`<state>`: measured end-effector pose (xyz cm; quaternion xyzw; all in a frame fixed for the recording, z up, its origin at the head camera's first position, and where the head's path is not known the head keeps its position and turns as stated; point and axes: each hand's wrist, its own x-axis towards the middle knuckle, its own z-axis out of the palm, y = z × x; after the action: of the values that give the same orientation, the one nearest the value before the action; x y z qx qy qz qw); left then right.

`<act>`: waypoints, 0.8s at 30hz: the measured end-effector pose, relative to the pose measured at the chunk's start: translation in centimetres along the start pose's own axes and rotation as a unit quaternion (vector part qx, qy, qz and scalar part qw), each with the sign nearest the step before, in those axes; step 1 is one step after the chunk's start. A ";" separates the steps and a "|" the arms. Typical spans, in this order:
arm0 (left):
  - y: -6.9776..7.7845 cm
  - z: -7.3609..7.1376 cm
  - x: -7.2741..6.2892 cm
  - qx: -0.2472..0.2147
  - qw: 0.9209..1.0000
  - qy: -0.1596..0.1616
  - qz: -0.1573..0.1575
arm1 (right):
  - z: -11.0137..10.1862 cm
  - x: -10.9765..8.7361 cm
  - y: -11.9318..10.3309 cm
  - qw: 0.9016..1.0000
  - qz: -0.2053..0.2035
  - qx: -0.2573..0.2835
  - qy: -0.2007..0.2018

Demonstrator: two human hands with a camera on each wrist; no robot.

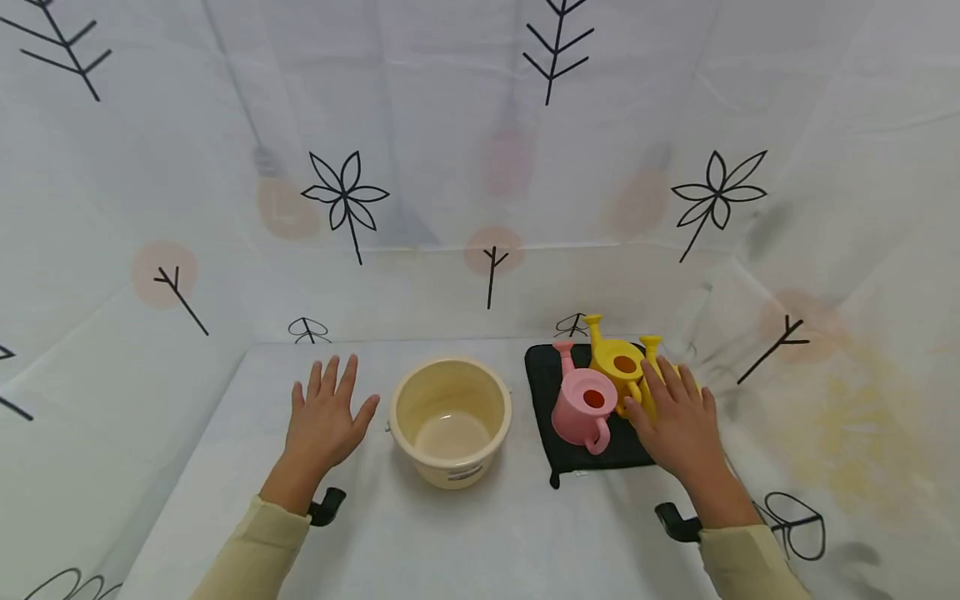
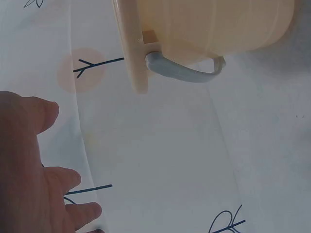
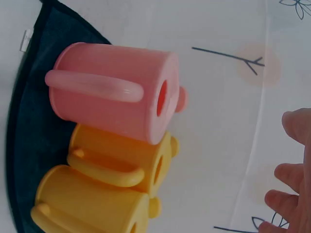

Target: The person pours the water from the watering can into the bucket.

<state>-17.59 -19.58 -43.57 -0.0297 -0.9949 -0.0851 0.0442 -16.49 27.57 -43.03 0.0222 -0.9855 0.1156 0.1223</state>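
Note:
A cream bucket stands upright in the middle of the white table; its grey handle hangs at the side in the left wrist view. My left hand, fingers spread, is left of the bucket and holds nothing. On a dark cloth at the right stand a pink watering can and two yellow watering cans, one behind and one nearer my right hand. Extended over that nearer can, my right hand hides much of it in the head view and grips nothing.
White fabric with black plant drawings rises behind the table and along both sides. Dark bands sit on both wrists. The dark cloth has a loop at its front left corner. Bare white tabletop lies in front of the bucket.

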 end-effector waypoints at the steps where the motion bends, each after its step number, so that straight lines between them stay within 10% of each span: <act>1: -0.1 0.0 0.0 -0.001 1.000 -0.001 0.000 | 0.0 0.0 0.0 1.000 -0.001 -0.002 0.001; 24: -1.8 1.5 -3.0 -0.038 0.999 0.013 -0.033 | 2.3 0.8 -1.1 0.999 -0.001 0.039 0.025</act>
<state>-14.83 -21.21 -45.60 0.0022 -0.9908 -0.1244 0.0532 -17.72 25.94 -44.80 0.0255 -0.9768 0.1547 0.1460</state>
